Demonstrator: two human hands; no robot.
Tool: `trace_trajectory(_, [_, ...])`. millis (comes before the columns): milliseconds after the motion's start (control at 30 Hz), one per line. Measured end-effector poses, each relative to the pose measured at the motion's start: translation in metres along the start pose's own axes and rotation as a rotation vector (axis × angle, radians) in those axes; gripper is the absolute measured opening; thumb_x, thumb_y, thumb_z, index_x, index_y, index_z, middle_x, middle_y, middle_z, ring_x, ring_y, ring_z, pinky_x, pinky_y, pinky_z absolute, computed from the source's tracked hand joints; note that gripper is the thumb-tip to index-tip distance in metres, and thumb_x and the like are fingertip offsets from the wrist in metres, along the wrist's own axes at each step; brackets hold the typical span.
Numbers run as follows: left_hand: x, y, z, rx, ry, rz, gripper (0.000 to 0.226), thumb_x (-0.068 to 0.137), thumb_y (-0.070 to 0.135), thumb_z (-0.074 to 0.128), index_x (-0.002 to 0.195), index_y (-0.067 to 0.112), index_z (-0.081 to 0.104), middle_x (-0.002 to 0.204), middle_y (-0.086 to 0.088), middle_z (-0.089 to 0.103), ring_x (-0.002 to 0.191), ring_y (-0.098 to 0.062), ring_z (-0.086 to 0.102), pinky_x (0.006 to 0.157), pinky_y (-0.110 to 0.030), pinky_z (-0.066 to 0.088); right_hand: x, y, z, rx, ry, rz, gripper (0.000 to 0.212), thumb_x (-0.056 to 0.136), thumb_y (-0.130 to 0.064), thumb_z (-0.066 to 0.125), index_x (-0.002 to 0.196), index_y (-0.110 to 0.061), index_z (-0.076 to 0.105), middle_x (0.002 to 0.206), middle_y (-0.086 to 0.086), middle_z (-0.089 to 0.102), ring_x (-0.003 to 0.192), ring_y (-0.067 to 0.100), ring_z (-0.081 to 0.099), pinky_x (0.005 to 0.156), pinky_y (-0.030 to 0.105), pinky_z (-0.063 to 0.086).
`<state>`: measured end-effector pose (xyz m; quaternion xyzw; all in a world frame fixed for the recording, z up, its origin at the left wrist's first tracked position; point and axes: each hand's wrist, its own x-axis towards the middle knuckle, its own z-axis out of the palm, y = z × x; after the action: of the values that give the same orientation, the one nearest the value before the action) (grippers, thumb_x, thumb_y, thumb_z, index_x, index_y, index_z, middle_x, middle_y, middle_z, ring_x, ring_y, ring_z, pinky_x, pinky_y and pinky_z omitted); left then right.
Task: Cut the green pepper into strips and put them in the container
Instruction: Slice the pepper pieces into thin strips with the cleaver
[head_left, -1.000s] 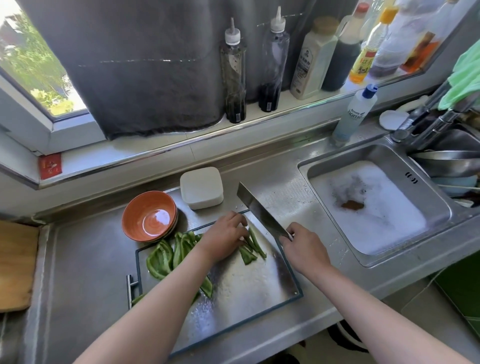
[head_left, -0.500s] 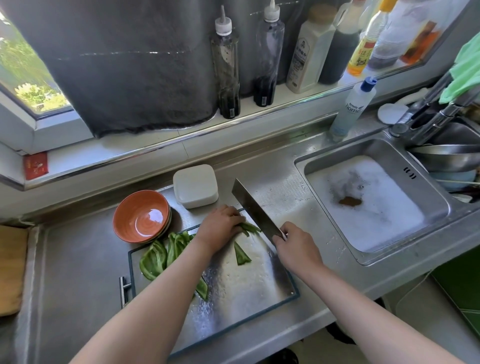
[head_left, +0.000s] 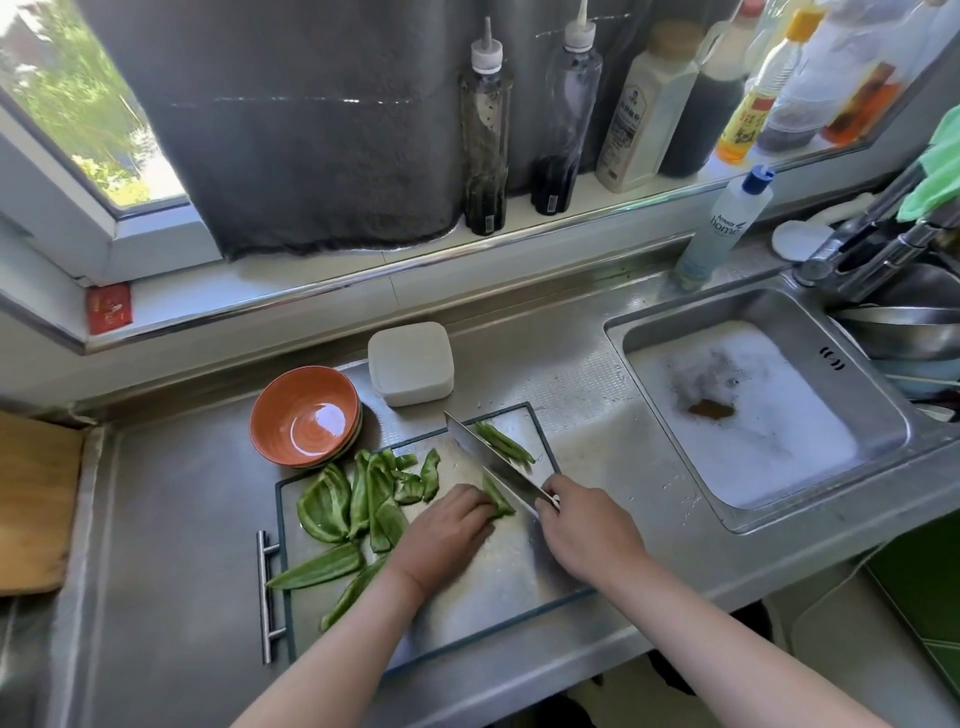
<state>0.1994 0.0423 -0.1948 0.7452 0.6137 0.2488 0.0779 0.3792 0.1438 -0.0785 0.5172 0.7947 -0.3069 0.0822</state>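
On the steel cutting board (head_left: 483, 597) my left hand (head_left: 447, 535) holds down a green pepper piece (head_left: 497, 500) with curled fingers. My right hand (head_left: 587, 530) grips the handle of a cleaver (head_left: 493, 467), whose blade rests on the board right beside that piece. Cut strips (head_left: 506, 441) lie on the far side of the blade. Larger uncut pepper pieces (head_left: 353, 504) are piled on the board's left part. An orange bowl (head_left: 304, 413) stands just behind the board, with a white lidded container (head_left: 410, 362) to its right.
A sink (head_left: 753, 410) with foamy water lies to the right, a tap and metal bowls beyond it. Bottles line the window sill at the back. A wooden board (head_left: 31, 499) sits at the far left. The board's handle (head_left: 265, 597) sticks out on its left.
The cleaver has come down from a raised position onto the board next to the pepper piece. My left hand has slid nearer and pressed onto that piece. Cut strips now lie behind the blade.
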Motion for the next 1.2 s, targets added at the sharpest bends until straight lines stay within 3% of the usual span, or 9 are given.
trace_trajectory(333, [0.016,0.008,0.009,0.066,0.144,0.064,0.009,0.084,0.004,0.077,0.091,0.005,0.07,0.093,-0.008,0.063,0.087,-0.025,0.058,0.078,-0.032,0.052,-0.012,-0.004,0.009,-0.065,0.068,-0.081,0.023,0.105,-0.039,0.037,0.119,-0.029,0.053,0.103,0.006,0.07,0.095,0.031,0.063,0.068,0.034,0.038])
trace_trajectory(500, [0.016,0.004,0.016,0.106,0.102,0.021,0.009,0.079,0.001,0.078,0.08,0.008,0.071,0.085,-0.009,0.064,0.082,-0.028,0.06,0.071,-0.04,0.054,-0.027,-0.013,0.011,-0.178,0.087,-0.166,0.022,0.106,-0.037,0.035,0.121,-0.025,0.047,0.1,0.007,0.069,0.093,0.032,0.064,0.068,0.037,0.039])
trace_trajectory(633, [0.016,0.008,0.019,0.096,0.125,-0.025,0.008,0.082,0.006,0.076,0.088,0.011,0.075,0.091,-0.008,0.069,0.086,-0.028,0.064,0.076,-0.038,0.056,-0.036,-0.014,0.015,-0.252,0.09,-0.169,0.02,0.107,-0.031,0.031,0.12,-0.022,0.044,0.099,0.004,0.068,0.084,0.03,0.062,0.063,0.035,0.034])
trace_trajectory(733, [0.014,0.012,0.019,0.105,0.159,-0.025,0.015,0.079,0.003,0.078,0.092,0.011,0.077,0.092,-0.009,0.071,0.087,-0.029,0.065,0.078,-0.037,0.057,-0.039,-0.013,0.015,-0.281,0.086,-0.167,0.017,0.106,-0.026,0.031,0.117,-0.02,0.043,0.096,0.003,0.067,0.071,0.028,0.048,0.061,0.035,0.031])
trace_trajectory(933, [0.011,0.014,0.019,0.097,0.174,-0.043,0.035,0.071,-0.001,0.085,0.103,0.012,0.076,0.097,-0.009,0.071,0.092,-0.029,0.067,0.084,-0.036,0.058,-0.041,-0.014,0.014,-0.306,0.066,-0.156,0.014,0.104,-0.022,0.034,0.116,-0.019,0.041,0.096,0.004,0.067,0.069,0.027,0.044,0.058,0.035,0.028])
trace_trajectory(1067, [0.01,0.016,0.018,0.086,0.18,-0.066,0.03,0.072,0.001,0.086,0.098,0.013,0.078,0.093,-0.007,0.071,0.088,-0.027,0.067,0.078,-0.033,0.058,-0.043,-0.015,0.014,-0.311,0.06,-0.16,0.013,0.103,-0.019,0.036,0.116,-0.019,0.04,0.092,0.003,0.066,0.065,0.025,0.043,0.048,0.031,0.017])
trace_trajectory(1200, [0.012,0.017,0.017,0.08,0.2,-0.075,0.015,0.083,0.007,0.076,0.096,0.013,0.078,0.095,-0.007,0.071,0.091,-0.026,0.064,0.076,-0.034,0.059,-0.043,-0.016,0.015,-0.337,0.052,-0.142,0.02,0.099,-0.012,0.037,0.118,-0.019,0.039,0.087,0.001,0.061,0.065,0.026,0.044,0.049,0.032,0.023])
